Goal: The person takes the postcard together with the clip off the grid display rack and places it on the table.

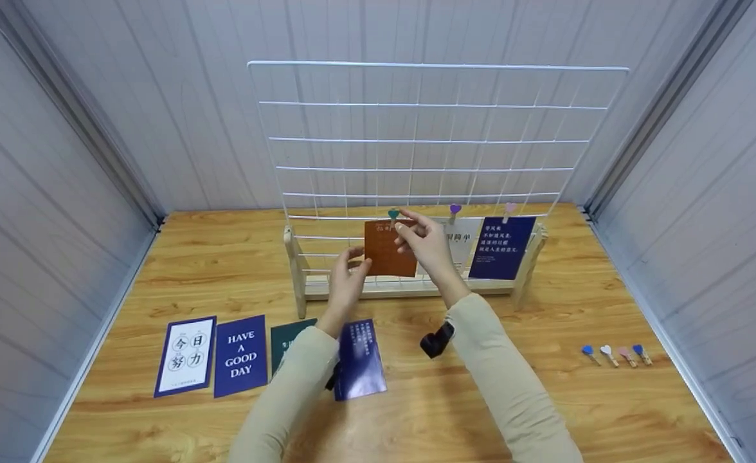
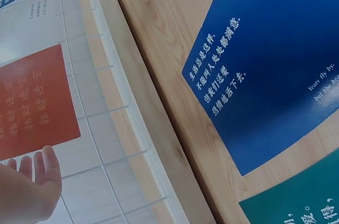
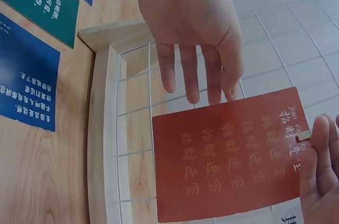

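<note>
A reddish-orange card [image 1: 387, 252] with faint lettering hangs against the white wire grid, with a green heart clothespin [image 1: 393, 215] at its top edge. My right hand [image 1: 426, 241] is at this clothespin, thumb and fingers pinching it. Only the clothespin's wooden tip [image 3: 303, 136] shows past the fingertips in the right wrist view. At the card's left edge is my left hand [image 1: 347, 276], its fingers loosely extended and fingertips right at the edge [image 3: 193, 38]. Farther right on the grid hang a white card [image 1: 458, 241] under a purple heart clothespin [image 1: 455, 209] and a dark blue card [image 1: 503, 247] under a pink one [image 1: 510, 209].
The wire grid [image 1: 416, 140] stands in a wooden base [image 1: 297, 276]. Several cards lie in front: a white one [image 1: 185, 357], a blue "HAVE A GOOD DAY" card [image 1: 241, 373], a green one [image 1: 285, 334], another blue one [image 1: 360, 366]. Several heart clothespins [image 1: 609, 355] lie at right.
</note>
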Demonstrator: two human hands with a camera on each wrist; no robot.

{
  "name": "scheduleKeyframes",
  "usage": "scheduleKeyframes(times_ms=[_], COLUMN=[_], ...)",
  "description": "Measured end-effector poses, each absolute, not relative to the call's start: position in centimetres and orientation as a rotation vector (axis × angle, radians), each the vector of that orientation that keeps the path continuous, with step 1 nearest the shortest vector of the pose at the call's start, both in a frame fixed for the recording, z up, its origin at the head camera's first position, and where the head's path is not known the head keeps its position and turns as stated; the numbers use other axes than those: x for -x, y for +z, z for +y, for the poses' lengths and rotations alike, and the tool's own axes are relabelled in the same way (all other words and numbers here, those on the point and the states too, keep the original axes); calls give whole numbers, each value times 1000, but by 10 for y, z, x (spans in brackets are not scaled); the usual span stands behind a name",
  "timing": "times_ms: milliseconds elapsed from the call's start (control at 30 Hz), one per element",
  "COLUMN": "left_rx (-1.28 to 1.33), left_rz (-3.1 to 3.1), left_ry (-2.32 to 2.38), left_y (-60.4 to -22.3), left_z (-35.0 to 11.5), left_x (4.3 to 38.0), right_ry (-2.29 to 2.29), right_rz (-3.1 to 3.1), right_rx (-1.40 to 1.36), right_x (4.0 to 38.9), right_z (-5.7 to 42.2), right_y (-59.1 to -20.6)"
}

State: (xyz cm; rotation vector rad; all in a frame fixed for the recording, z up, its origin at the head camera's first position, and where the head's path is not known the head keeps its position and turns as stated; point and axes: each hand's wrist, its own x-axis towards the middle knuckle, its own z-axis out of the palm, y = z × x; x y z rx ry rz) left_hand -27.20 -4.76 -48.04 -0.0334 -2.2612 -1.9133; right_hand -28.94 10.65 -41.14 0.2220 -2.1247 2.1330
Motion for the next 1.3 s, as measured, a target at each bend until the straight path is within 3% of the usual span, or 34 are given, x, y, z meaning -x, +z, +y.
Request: scheduleKeyframes(times_ms=[533, 1300], left_rx=[112, 10], left_rz=[-2201, -2338], left_ry=[-1845, -1638], left_y=[-482, -480], left_z=[-41, -42], left_x=[279, 290], right_ry=[2055, 1890], right_rz=[-2280, -2217], right_rx=[-208, -80], right_x=[293, 305], right_z=[90, 87], right_y=[-405, -403])
